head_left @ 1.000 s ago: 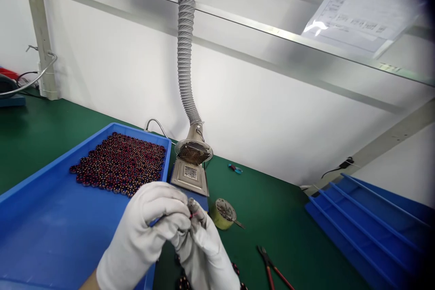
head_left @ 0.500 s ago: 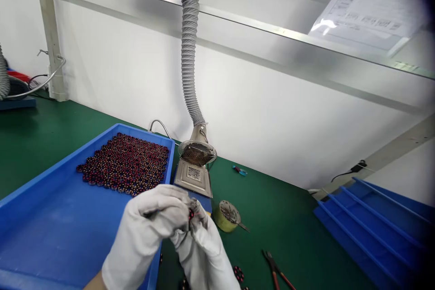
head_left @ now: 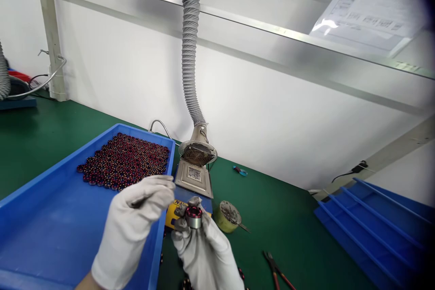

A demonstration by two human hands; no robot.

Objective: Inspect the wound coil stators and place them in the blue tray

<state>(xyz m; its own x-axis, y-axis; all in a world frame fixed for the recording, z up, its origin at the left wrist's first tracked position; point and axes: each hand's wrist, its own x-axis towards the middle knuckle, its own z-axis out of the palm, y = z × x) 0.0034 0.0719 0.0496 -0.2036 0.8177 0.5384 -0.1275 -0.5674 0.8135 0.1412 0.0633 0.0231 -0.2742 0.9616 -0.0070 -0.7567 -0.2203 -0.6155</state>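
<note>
Wound ring part (head_left: 193, 217), small and round with a grey metal rim and red windings in its middle, is sitting pinched in the fingertips of the right hand (head_left: 204, 253), held up above the near edge of the green bench (head_left: 278, 217). That gloved hand's fingers are closing around the part's sides, its open face turned toward the camera. Just to the left, the left hand (head_left: 136, 222), also in a white glove, is hovering apart from the part, its fingers curled together; whether they are gripping anything cannot be told.

Below and behind the left hand, a blue tray (head_left: 50, 231) is lying on the bench, carrying a heap of similar dark red parts (head_left: 125, 167) at its far end. Beyond the hands, a small fume extractor (head_left: 197, 163) is standing on its metal base, with a grey ribbed hose (head_left: 188, 45) rising from it. A yellow tape roll (head_left: 228, 215) is resting just right of the held part. Red-handled cutters (head_left: 273, 267) are lying near the bench's front edge, and stacked blue trays (head_left: 377, 231) are sitting well off to the right.
</note>
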